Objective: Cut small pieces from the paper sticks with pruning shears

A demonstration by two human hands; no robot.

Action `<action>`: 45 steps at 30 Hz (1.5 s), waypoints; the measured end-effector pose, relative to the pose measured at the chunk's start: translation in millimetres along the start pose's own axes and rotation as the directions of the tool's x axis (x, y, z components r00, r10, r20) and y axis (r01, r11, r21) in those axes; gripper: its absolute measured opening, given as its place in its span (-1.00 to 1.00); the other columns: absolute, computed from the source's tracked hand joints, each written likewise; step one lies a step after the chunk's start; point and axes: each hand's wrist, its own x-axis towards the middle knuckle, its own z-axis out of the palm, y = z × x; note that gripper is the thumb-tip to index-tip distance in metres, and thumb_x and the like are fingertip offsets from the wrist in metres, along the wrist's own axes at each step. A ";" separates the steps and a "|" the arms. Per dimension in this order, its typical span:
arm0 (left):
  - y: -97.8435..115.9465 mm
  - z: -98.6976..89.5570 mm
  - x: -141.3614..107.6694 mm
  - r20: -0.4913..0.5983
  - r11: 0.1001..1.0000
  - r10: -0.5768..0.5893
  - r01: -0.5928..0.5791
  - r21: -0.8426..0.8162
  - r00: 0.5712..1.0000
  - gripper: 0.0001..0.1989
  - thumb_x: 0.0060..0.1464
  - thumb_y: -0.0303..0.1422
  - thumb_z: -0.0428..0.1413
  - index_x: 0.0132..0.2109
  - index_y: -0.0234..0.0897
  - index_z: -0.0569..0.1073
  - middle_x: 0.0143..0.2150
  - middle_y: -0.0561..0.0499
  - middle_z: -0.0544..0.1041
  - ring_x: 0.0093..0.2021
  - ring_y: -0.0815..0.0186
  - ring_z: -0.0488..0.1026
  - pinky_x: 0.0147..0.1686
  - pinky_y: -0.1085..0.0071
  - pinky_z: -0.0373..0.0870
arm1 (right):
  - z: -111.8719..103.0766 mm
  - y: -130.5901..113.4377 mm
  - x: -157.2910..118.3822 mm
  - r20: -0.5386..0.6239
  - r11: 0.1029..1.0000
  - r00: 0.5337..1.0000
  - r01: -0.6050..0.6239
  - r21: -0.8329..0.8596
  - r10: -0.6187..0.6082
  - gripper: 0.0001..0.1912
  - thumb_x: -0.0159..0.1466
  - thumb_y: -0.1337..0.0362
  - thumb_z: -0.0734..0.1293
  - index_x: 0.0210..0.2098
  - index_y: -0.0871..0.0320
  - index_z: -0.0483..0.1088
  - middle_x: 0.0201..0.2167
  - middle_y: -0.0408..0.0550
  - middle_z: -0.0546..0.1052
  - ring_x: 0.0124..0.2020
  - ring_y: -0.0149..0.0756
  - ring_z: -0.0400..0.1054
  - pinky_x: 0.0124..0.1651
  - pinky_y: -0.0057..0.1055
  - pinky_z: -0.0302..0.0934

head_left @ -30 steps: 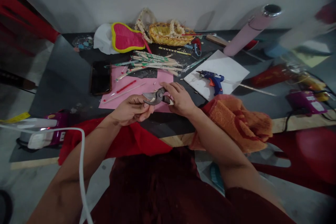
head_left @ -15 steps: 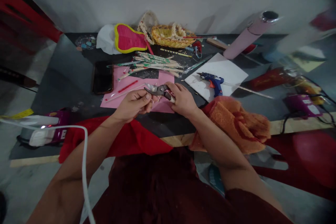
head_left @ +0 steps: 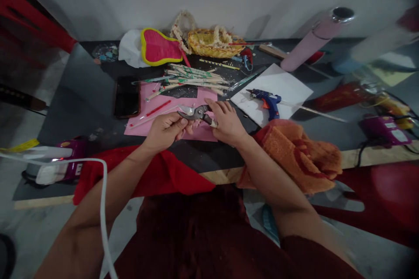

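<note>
In the head view, my right hand (head_left: 229, 123) is wrapped round the handles of the pruning shears (head_left: 199, 112). Their jaws point left and stand apart. My left hand (head_left: 165, 130) is closed in a pinch at the blade end, its thumb by the lower jaw; whatever is between the fingers is too small to make out. Both hands are over a pink sheet (head_left: 203, 135), on which lie a red stick (head_left: 159, 108) and a clear strip. Just beyond lies a loose pile of wooden sticks (head_left: 196, 79), some with green-printed wrappers.
A phone (head_left: 127, 98) lies left of the pink sheet. At right are a blue glue gun (head_left: 268, 100) on a white sheet (head_left: 291, 85), an orange towel (head_left: 294, 150) and a pink bottle (head_left: 310, 43). Behind stands a wicker basket (head_left: 204, 48). A white cable (head_left: 104, 200) crosses my left forearm.
The view has shifted slightly. My hands and the shears keep nearly the same pose, with the left fingers moved a little lower by the blade.
</note>
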 end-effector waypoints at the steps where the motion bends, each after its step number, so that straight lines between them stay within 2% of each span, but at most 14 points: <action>1: -0.2 -1.0 -0.2 0.035 0.995 -0.050 0.052 -0.086 0.998 -0.74 0.10 -0.22 0.13 -0.36 -0.38 0.49 -0.52 -0.02 0.53 -0.71 0.57 0.21 -0.72 0.63 0.14 | 0.0 1.5 0.0 0.006 1.000 1.000 0.017 0.009 -0.017 -0.20 0.10 0.28 0.27 0.31 0.12 -0.06 0.10 0.10 0.31 0.09 0.04 0.14 0.06 -0.02 0.13; 5: 2.9 -4.6 -2.8 0.229 0.892 -0.213 0.285 -0.352 0.950 -0.76 0.00 -0.24 0.23 -0.37 -0.38 0.48 -0.62 0.00 0.49 -0.77 0.61 0.11 -0.78 0.67 0.04 | 0.0 6.6 -0.4 -0.006 0.992 0.994 0.111 0.065 -0.111 -0.17 0.07 0.30 0.28 0.31 0.15 -0.04 0.15 0.11 0.27 0.11 0.02 0.14 0.09 -0.04 0.13; 10: 8.7 -8.0 -6.3 0.462 0.770 -0.233 0.453 -0.449 0.856 -0.79 0.00 -0.29 0.23 -0.37 -0.39 0.49 -0.66 0.01 0.44 -0.80 0.62 0.02 -0.82 0.70 -0.03 | -2.8 5.5 -2.0 -0.032 0.975 0.985 0.172 0.142 -0.169 -0.32 0.13 0.35 0.20 0.26 0.13 0.09 0.02 0.08 0.37 0.03 -0.09 0.25 0.06 -0.14 0.17; 14: 8.3 -9.8 -6.1 0.476 0.748 -0.207 0.452 -0.486 0.855 -0.82 0.02 -0.32 0.21 -0.36 -0.39 0.49 -0.65 0.01 0.44 -0.80 0.62 0.04 -0.82 0.70 -0.01 | -3.9 3.0 -2.0 -0.036 0.972 0.986 0.167 0.164 -0.164 -0.38 0.15 0.37 0.18 0.22 0.13 0.16 0.00 0.07 0.40 0.00 -0.12 0.29 0.07 -0.19 0.17; 18: 2.1 -9.0 -4.4 0.444 0.759 -0.178 0.410 -0.507 0.878 -0.83 0.03 -0.33 0.21 -0.36 -0.40 0.50 -0.66 0.01 0.43 -0.80 0.63 0.04 -0.79 0.71 -0.02 | -0.4 4.3 -0.5 -0.045 0.977 0.987 0.157 0.143 -0.152 -0.28 0.06 0.37 0.24 0.24 0.12 0.12 0.05 0.08 0.37 0.06 -0.07 0.24 0.08 -0.14 0.16; 22: -1.5 -10.3 -6.2 0.503 0.757 -0.063 0.370 -0.538 0.862 -0.76 0.00 -0.27 0.23 -0.45 -0.41 0.49 -0.70 0.02 0.38 -0.80 0.62 0.02 -0.78 0.67 -0.01 | 0.0 8.3 0.4 -0.090 0.958 0.971 0.232 0.171 -0.220 -0.16 0.02 0.36 0.26 0.30 0.12 0.00 0.12 0.07 0.31 0.12 -0.07 0.19 0.11 -0.12 0.16; 24: 0.3 -14.2 -7.0 0.496 0.727 0.028 0.323 -0.606 0.868 -0.77 -0.01 -0.28 0.23 -0.48 -0.36 0.47 -0.74 0.07 0.32 -0.81 0.60 0.00 -0.79 0.65 0.00 | -1.8 11.5 0.8 -0.091 0.959 0.973 0.227 0.168 -0.214 -0.17 0.04 0.33 0.27 0.30 0.08 -0.01 0.14 0.06 0.29 0.14 -0.07 0.18 0.12 -0.11 0.15; 26: 3.8 -19.4 -6.3 0.448 0.694 0.098 0.261 -0.671 0.889 -0.79 -0.02 -0.30 0.24 -0.48 -0.32 0.45 -0.77 0.12 0.26 -0.83 0.61 -0.05 -0.81 0.66 -0.01 | -3.2 15.6 2.2 -0.105 0.982 0.989 0.123 0.145 -0.108 -0.24 0.12 0.27 0.26 0.30 0.04 0.00 0.15 0.05 0.28 0.15 -0.05 0.17 0.12 -0.07 0.15; 29: 8.6 -24.5 -2.8 0.336 0.699 0.026 0.223 -0.679 0.941 -0.83 -0.04 -0.31 0.24 -0.44 -0.30 0.44 -0.73 0.15 0.26 -0.80 0.63 -0.12 -0.82 0.69 -0.05 | -2.4 22.4 5.7 -0.157 0.986 0.978 -0.124 0.109 0.140 -0.28 0.21 0.12 0.25 0.32 0.01 -0.05 0.16 0.08 0.27 0.15 0.02 0.18 0.08 0.01 0.19; 32: 11.1 -23.9 -0.4 0.260 0.726 -0.082 0.236 -0.646 0.962 -0.82 -0.05 -0.29 0.25 -0.41 -0.29 0.44 -0.72 0.15 0.25 -0.77 0.62 -0.13 -0.79 0.68 -0.06 | -0.3 28.1 8.1 -0.156 0.962 0.949 -0.270 0.037 0.273 -0.27 0.22 -0.02 0.26 0.30 0.04 0.01 0.15 0.13 0.28 0.10 0.09 0.23 0.02 0.06 0.22; 35: 12.5 -20.2 -0.1 0.232 0.759 -0.130 0.247 -0.602 0.964 -0.81 -0.02 -0.27 0.24 -0.34 -0.30 0.44 -0.71 0.14 0.27 -0.75 0.61 -0.08 -0.74 0.65 -0.04 | -0.2 32.0 7.3 -0.134 0.939 0.935 -0.339 -0.062 0.329 -0.31 0.22 -0.10 0.24 0.24 0.06 0.12 0.12 0.16 0.31 0.06 0.14 0.25 -0.03 0.11 0.22; 39: 11.5 -13.8 1.5 0.211 0.817 -0.106 0.206 -0.539 0.972 -0.79 0.03 -0.29 0.20 -0.24 -0.29 0.38 -0.64 0.11 0.39 -0.75 0.62 -0.04 -0.69 0.64 -0.04 | -2.6 34.6 4.5 -0.122 0.906 0.915 -0.400 -0.139 0.386 -0.32 0.21 -0.14 0.24 0.20 0.08 0.18 0.08 0.20 0.35 0.05 0.18 0.24 -0.06 0.16 0.21; 42: 6.5 -8.0 3.9 0.152 0.899 -0.102 0.156 -0.409 0.983 -0.77 0.03 -0.29 0.21 -0.30 -0.31 0.32 -0.54 0.02 0.50 -0.71 0.60 0.06 -0.67 0.63 -0.05 | -3.9 34.8 3.4 -0.107 0.892 0.907 -0.421 -0.164 0.408 -0.32 0.18 -0.14 0.27 0.19 0.07 0.19 0.06 0.20 0.36 0.05 0.18 0.23 -0.07 0.17 0.21; 45: 1.6 -2.9 5.0 0.081 0.976 -0.059 0.075 -0.206 0.995 -0.79 0.04 -0.28 0.19 -0.29 -0.33 0.37 -0.41 -0.02 0.54 -0.64 0.57 0.14 -0.63 0.60 0.02 | -4.0 34.5 3.0 -0.102 0.896 0.913 -0.408 -0.174 0.396 -0.32 0.17 -0.14 0.28 0.17 0.06 0.21 0.04 0.19 0.38 0.03 0.17 0.23 -0.08 0.14 0.22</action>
